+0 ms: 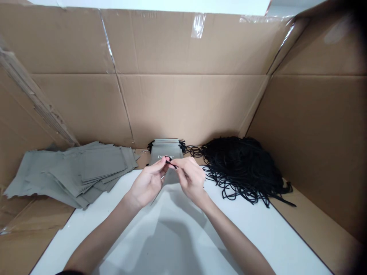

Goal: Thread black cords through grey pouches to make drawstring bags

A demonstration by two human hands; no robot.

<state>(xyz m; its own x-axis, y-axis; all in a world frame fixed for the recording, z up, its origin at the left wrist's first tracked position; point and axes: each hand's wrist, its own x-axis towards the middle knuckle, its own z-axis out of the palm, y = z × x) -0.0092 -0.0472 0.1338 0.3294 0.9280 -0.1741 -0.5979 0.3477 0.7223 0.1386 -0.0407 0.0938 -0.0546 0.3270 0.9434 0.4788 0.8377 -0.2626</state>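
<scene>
A short length of black cord (172, 164) is pinched between the fingertips of both hands, raised over the white table. My left hand (149, 182) grips it from the left, thumb and forefinger pressed together. From the right, my right hand (190, 176) is closed on the same cord. Just behind them lies a small stack of grey drawstring pouches (166, 148) with pale lettering, partly covered by my fingers. Black cord ends stick out at both top corners of that stack. Whether the held cord joins a pouch is hidden by the hands.
Flat grey pouches (103, 164) are spread in an overlapping pile at the left. A large tangled heap of black cords (243, 168) lies at the right. Cardboard walls (195, 103) enclose the white tabletop (120, 236) at the back and both sides.
</scene>
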